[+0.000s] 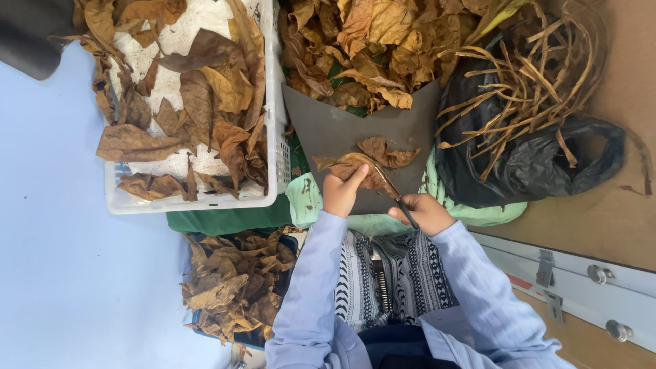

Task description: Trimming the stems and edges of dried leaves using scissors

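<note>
Now I see both hands low in the middle of the frame, working over a dark grey board (348, 133). My left hand (339, 193) has its fingers pinched narrow on a brown dried leaf (352, 167), pressing it flat on the board. My right hand (427, 212) is wrapped around the handles of a pair of scissors (396, 195), whose thin blades run up and left to meet the leaf's right edge; I cannot tell how far the blades are parted. A second, smaller leaf piece (386, 154) lies on the board just above the held one, near it.

Beyond the board, at the top centre, sits a heap of golden-brown leaves (369, 48). A white plastic crate (273, 143) fills the upper left, holding more flat brown leaves. Lower left of centre, a dark tray (290, 240) carries a crumpled pile of leaves beside my left sleeve. At the upper right, a black plastic bag (547, 164) holds a tangle of pale stalks (533, 82). Under the board a light green cloth (307, 198) shows, and at the lower right a white frame (581, 280) with metal fittings.
</note>
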